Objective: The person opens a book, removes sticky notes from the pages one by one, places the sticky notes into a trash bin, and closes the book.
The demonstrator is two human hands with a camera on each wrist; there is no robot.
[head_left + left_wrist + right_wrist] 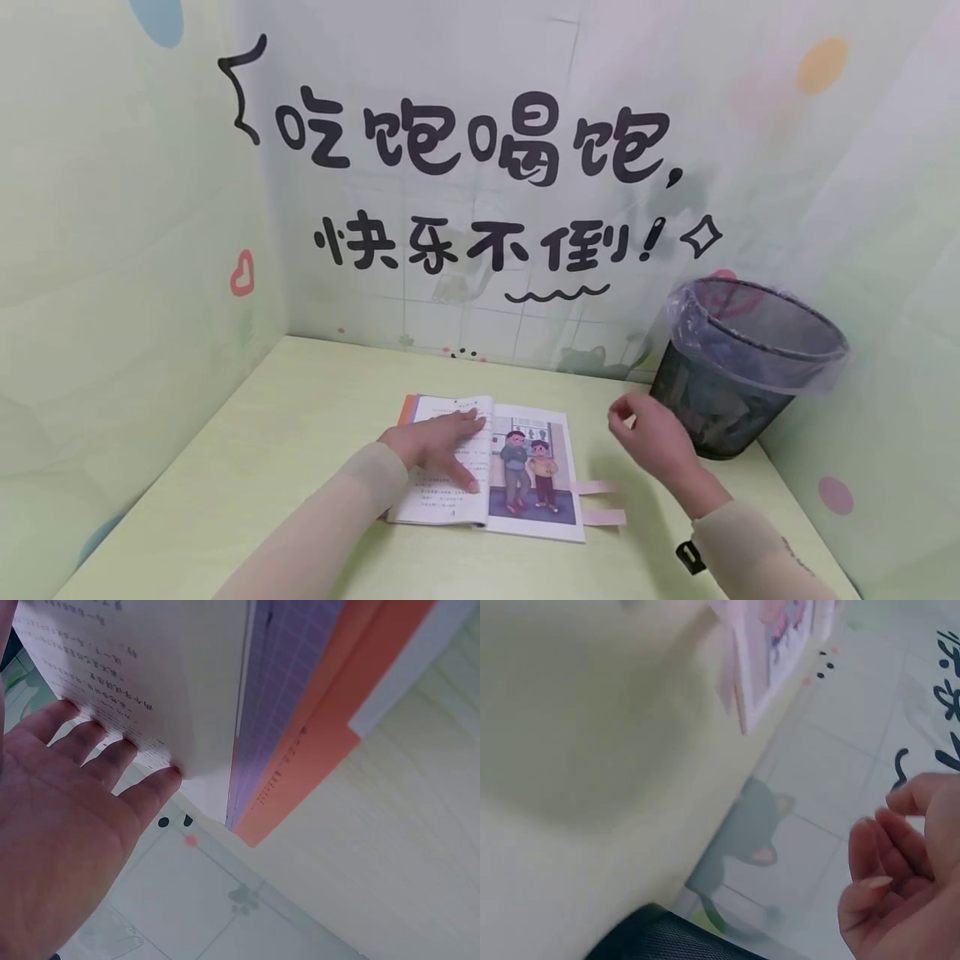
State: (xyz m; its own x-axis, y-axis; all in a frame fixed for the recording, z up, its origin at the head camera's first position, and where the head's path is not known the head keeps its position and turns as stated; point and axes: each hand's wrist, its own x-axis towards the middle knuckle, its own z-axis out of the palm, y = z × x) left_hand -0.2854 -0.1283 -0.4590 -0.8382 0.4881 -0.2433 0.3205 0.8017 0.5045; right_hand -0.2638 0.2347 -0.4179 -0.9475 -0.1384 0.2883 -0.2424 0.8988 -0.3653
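Observation:
An open book lies on the table, text on its left page and a picture of two people on its right page. Two pale pink paper tabs stick out from its right edge. My left hand rests on the left page with fingers spread; in the left wrist view its fingertips touch the printed page. Between the book and the bin, my right hand is raised above the table. In the right wrist view its fingers are loosely curled, and nothing shows between them.
A black mesh bin with a clear plastic liner stands at the back right, close to my right hand. Printed walls enclose the table at the back and both sides.

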